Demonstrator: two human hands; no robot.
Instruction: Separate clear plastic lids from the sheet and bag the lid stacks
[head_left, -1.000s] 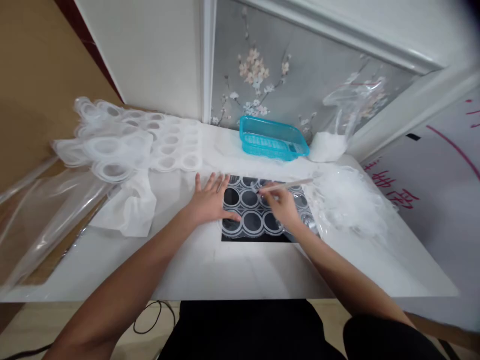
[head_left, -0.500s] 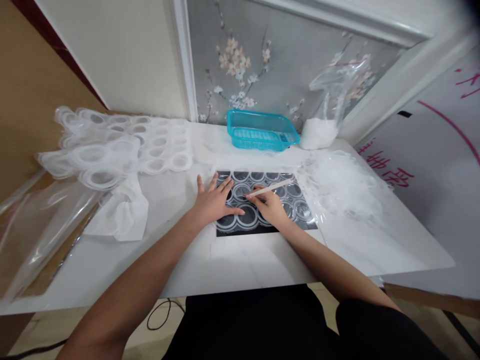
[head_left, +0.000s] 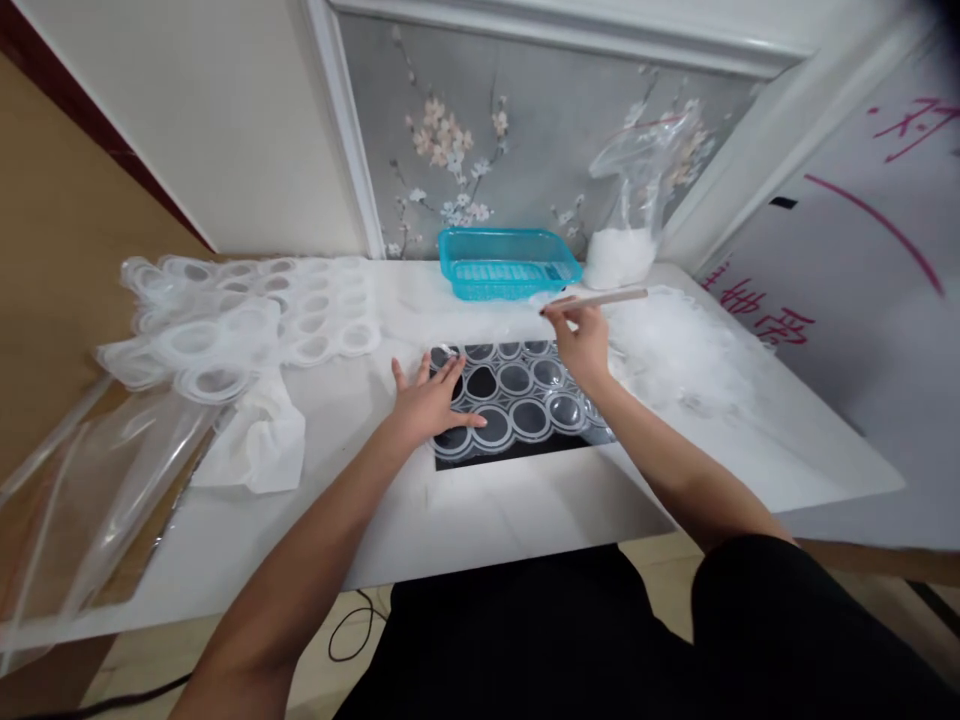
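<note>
My left hand [head_left: 431,400] lies flat with fingers spread, pressing the left end of a clear plastic sheet [head_left: 510,385] printed with rows of white rings. Under that sheet is a black mat [head_left: 487,458]. One circle near my left fingertips looks deeper black than its neighbours. My right hand [head_left: 583,340] is raised over the sheet's far right corner, pinching a thin pale stick-like tool [head_left: 615,298] that points left. A faint translucent bit shows by the tool's tip, but I cannot make out whether it is attached.
Behind the sheet stands a blue plastic basket [head_left: 510,235], with a clear bag of white material [head_left: 621,258] beside it. Translucent film pieces [head_left: 686,350] are heaped at right. Ringed sheets [head_left: 315,310], a crumpled white tissue [head_left: 259,440] and clear plastic wrap [head_left: 112,490] lie at left.
My right hand has lifted from the sheet's middle and moved away and to the right with the tool. The circle it was touching now looks black. My left hand stays in place.
</note>
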